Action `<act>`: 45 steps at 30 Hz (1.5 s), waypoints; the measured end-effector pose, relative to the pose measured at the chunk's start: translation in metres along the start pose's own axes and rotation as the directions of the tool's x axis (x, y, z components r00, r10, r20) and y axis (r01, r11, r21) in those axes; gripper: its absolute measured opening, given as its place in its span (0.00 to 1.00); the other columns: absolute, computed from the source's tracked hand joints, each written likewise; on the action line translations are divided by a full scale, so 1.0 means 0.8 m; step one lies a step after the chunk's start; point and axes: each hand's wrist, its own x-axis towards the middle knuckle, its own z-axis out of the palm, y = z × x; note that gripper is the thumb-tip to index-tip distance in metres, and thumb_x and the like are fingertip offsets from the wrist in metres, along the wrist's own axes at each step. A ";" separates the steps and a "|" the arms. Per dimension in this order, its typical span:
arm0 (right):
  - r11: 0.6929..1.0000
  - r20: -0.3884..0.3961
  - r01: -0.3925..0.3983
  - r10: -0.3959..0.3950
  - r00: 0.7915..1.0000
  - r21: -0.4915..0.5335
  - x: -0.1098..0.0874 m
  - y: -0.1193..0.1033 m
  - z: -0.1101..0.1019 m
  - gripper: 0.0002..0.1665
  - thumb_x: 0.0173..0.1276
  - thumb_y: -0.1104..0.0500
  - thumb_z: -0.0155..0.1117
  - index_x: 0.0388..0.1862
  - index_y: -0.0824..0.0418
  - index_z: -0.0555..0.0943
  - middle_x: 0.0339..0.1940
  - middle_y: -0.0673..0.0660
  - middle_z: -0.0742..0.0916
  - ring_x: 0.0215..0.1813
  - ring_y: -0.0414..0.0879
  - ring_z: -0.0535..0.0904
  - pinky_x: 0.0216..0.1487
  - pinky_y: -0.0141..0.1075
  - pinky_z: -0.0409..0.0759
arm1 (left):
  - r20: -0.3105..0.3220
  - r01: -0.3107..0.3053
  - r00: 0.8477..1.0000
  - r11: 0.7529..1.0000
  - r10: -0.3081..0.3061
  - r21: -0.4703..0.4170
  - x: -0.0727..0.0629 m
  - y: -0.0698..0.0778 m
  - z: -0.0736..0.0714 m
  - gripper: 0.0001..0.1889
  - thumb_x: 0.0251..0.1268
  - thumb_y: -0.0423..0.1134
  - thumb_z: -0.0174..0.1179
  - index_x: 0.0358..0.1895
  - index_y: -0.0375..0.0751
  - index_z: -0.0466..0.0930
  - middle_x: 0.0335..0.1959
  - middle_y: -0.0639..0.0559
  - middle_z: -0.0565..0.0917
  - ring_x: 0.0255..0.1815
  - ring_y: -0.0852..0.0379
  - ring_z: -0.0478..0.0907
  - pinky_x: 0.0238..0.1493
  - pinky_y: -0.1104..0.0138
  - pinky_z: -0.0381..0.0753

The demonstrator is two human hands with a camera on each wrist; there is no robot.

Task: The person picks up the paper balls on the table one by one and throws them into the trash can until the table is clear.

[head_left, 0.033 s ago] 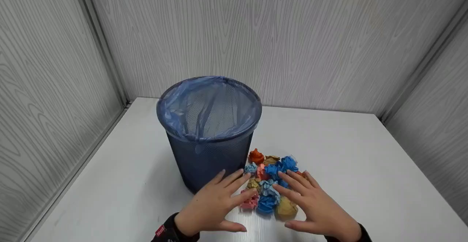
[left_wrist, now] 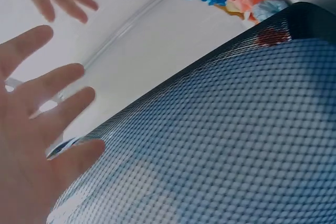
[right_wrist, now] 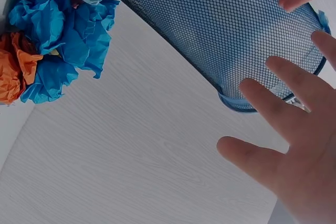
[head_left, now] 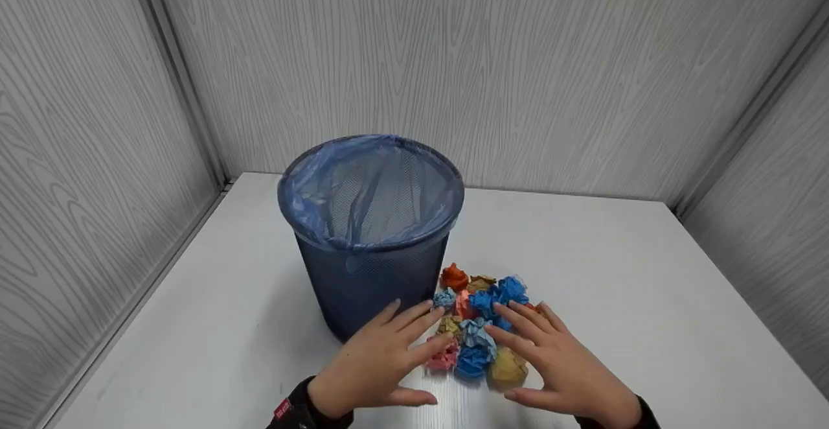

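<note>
I hold nothing, my left hand and right hand spread wide near the crinkly paper balls just beside the round mesh bin on the flat white table.

In front of you, a white table has its far edge along a back wall, pale grey with fine, wavy wood-grain lines. A left wall and a right wall with similar grain rise at your sides. A grey left strip and a grey right strip run down the two back corners.
</note>
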 end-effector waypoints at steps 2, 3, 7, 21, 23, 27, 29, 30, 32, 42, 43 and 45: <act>1.000 -0.031 0.006 -0.005 0.999 0.015 0.000 0.004 -0.002 0.40 0.56 0.40 0.60 0.66 0.46 0.60 0.66 0.54 0.64 0.65 0.50 0.58 0.55 0.60 0.58 | -0.097 -0.006 0.995 1.000 0.009 0.030 0.002 -0.001 -0.006 0.25 0.57 0.60 0.50 0.51 0.46 0.74 0.57 0.46 0.70 0.61 0.51 0.62 0.52 0.54 0.70; 1.000 -0.047 0.006 -0.005 0.999 0.023 0.001 0.006 -0.003 0.39 0.55 0.42 0.61 0.65 0.47 0.61 0.65 0.54 0.64 0.64 0.51 0.59 0.55 0.61 0.58 | -0.144 -0.007 0.989 0.998 0.015 0.055 0.002 -0.003 -0.009 0.24 0.59 0.58 0.50 0.50 0.45 0.75 0.56 0.46 0.71 0.60 0.51 0.64 0.52 0.54 0.70; 0.999 -0.160 -0.007 0.016 0.987 0.053 0.004 0.027 -0.009 0.37 0.49 0.52 0.69 0.60 0.51 0.68 0.62 0.55 0.68 0.60 0.52 0.64 0.53 0.61 0.62 | -0.492 0.066 0.870 0.985 0.022 0.160 0.008 -0.020 -0.033 0.15 0.64 0.46 0.48 0.42 0.40 0.78 0.49 0.43 0.76 0.52 0.48 0.70 0.48 0.55 0.71; 0.981 -0.056 -0.191 0.193 0.980 0.039 0.005 0.084 0.021 0.28 0.47 0.56 0.71 0.49 0.60 0.77 0.50 0.61 0.77 0.49 0.54 0.73 0.47 0.47 0.75 | -0.605 0.451 0.687 0.889 -0.403 -0.079 -0.009 -0.078 -0.034 0.17 0.56 0.33 0.57 0.50 0.31 0.73 0.53 0.40 0.71 0.61 0.45 0.61 0.56 0.46 0.59; 0.972 -0.013 -0.229 0.230 0.973 0.052 0.004 0.088 0.026 0.28 0.48 0.56 0.71 0.49 0.62 0.77 0.50 0.62 0.77 0.49 0.55 0.73 0.46 0.47 0.75 | -0.610 0.442 0.677 0.890 -0.412 -0.111 -0.010 -0.077 -0.034 0.18 0.51 0.25 0.58 0.48 0.30 0.73 0.50 0.40 0.73 0.59 0.44 0.62 0.56 0.47 0.60; 0.948 0.041 -0.316 0.314 0.949 0.051 -0.001 0.095 0.034 0.29 0.48 0.58 0.70 0.50 0.65 0.75 0.50 0.64 0.76 0.50 0.58 0.72 0.45 0.48 0.75 | -0.655 0.410 0.637 0.898 -0.407 -0.159 -0.009 -0.075 -0.036 0.14 0.49 0.18 0.56 0.41 0.29 0.75 0.41 0.40 0.74 0.54 0.43 0.66 0.56 0.57 0.65; 0.932 0.065 -0.360 0.357 0.932 0.043 -0.003 0.098 0.038 0.30 0.49 0.58 0.69 0.51 0.66 0.74 0.51 0.66 0.75 0.51 0.59 0.71 0.46 0.48 0.74 | -0.670 0.396 0.626 0.903 -0.398 -0.166 -0.008 -0.075 -0.038 0.10 0.51 0.18 0.54 0.38 0.29 0.75 0.38 0.40 0.74 0.51 0.43 0.67 0.54 0.62 0.67; 0.925 0.077 -0.378 0.375 0.924 0.041 -0.004 0.100 0.040 0.30 0.49 0.59 0.69 0.52 0.67 0.73 0.52 0.66 0.75 0.51 0.60 0.70 0.46 0.49 0.74 | -0.675 0.392 0.624 0.905 -0.393 -0.165 -0.009 -0.074 -0.038 0.08 0.53 0.19 0.53 0.37 0.29 0.75 0.36 0.40 0.74 0.49 0.43 0.67 0.52 0.63 0.68; 0.908 0.112 -0.417 0.409 0.905 0.052 -0.005 0.102 0.044 0.31 0.50 0.59 0.69 0.53 0.68 0.72 0.53 0.68 0.73 0.52 0.62 0.69 0.47 0.50 0.73 | -0.678 0.385 0.628 0.910 -0.381 -0.155 -0.009 -0.072 -0.041 0.04 0.58 0.23 0.51 0.35 0.29 0.75 0.35 0.41 0.74 0.46 0.43 0.68 0.49 0.63 0.69; 0.859 0.197 -0.497 0.470 0.861 0.121 -0.005 0.111 0.062 0.31 0.48 0.62 0.69 0.53 0.68 0.72 0.49 0.64 0.75 0.46 0.58 0.73 0.46 0.48 0.74 | -0.616 0.415 0.692 0.906 -0.377 -0.089 -0.017 -0.057 -0.062 0.12 0.65 0.36 0.45 0.34 0.30 0.74 0.34 0.42 0.72 0.40 0.45 0.67 0.34 0.61 0.75; 0.856 0.209 -0.502 0.473 0.856 0.122 -0.006 0.111 0.063 0.32 0.48 0.62 0.69 0.53 0.67 0.71 0.49 0.64 0.75 0.46 0.58 0.73 0.46 0.49 0.74 | -0.612 0.412 0.698 0.908 -0.371 -0.080 -0.017 -0.055 -0.064 0.12 0.65 0.36 0.45 0.34 0.30 0.74 0.34 0.43 0.72 0.40 0.45 0.67 0.33 0.60 0.75; 0.847 0.231 -0.518 0.483 0.845 0.122 -0.006 0.111 0.065 0.32 0.48 0.63 0.69 0.54 0.67 0.71 0.49 0.64 0.76 0.48 0.58 0.73 0.47 0.49 0.73 | -0.610 0.401 0.712 0.915 -0.347 -0.053 -0.017 -0.051 -0.068 0.12 0.66 0.36 0.45 0.33 0.30 0.74 0.33 0.43 0.73 0.39 0.46 0.67 0.30 0.61 0.76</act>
